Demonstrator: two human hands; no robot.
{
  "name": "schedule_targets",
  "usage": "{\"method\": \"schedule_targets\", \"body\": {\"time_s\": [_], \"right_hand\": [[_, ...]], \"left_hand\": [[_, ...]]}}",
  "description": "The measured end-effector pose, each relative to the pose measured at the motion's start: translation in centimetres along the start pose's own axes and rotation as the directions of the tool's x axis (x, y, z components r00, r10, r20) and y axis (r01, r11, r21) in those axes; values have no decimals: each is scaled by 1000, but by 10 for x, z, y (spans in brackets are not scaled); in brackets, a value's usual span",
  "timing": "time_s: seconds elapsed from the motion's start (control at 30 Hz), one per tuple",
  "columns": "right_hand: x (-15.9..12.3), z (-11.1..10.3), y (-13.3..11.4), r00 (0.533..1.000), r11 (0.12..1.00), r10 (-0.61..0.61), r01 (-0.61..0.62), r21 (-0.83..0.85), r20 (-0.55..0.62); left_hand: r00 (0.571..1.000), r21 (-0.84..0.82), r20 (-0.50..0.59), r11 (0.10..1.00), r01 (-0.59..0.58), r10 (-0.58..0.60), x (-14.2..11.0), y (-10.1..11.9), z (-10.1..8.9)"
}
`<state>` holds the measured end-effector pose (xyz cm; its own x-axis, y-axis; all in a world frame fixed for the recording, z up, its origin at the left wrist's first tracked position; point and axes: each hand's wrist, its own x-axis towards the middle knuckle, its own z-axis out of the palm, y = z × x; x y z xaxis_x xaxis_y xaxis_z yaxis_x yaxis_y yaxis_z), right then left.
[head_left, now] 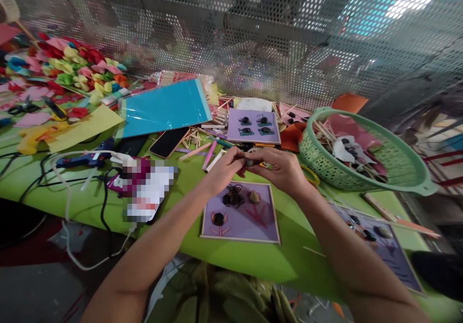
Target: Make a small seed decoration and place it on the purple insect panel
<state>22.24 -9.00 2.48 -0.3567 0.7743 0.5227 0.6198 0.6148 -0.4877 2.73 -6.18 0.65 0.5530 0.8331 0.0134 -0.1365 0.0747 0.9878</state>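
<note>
My left hand (227, 166) and my right hand (281, 167) meet above the green table (72, 192), fingers pinched together on a small dark grey piece (249, 161) between them. Just below them lies a purple framed card (241, 213) with a black spidery figure (233, 195), a small stone (254, 197), a dark round flower shape and pink lines on it. A second purple card (253, 126) with dark pieces lies behind my hands.
A green plastic basket (394, 168) with sticks and paper stands at the right. A blue sheet (164, 108), a phone (169, 142), a glue gun (85, 159) with cables and colourful paper flowers (72, 62) fill the left. Another purple card (383, 245) lies at the lower right.
</note>
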Motion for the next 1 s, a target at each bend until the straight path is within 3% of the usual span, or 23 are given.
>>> {"method": "schedule_targets", "body": {"time_s": [0.53, 0.7, 1.0], "right_hand": [[2, -1, 0, 999, 995, 25, -23, 94, -20], [2, -1, 1, 999, 997, 34, -33, 76, -18], [0, 2, 2, 1000, 999, 2, -1, 33, -12]], "left_hand": [[999, -4, -32, 1000, -6, 5, -2, 3, 2], [999, -41, -6, 999, 35, -36, 0, 1, -1], [998, -88, -52, 996, 25, -30, 1, -3, 2]]}}
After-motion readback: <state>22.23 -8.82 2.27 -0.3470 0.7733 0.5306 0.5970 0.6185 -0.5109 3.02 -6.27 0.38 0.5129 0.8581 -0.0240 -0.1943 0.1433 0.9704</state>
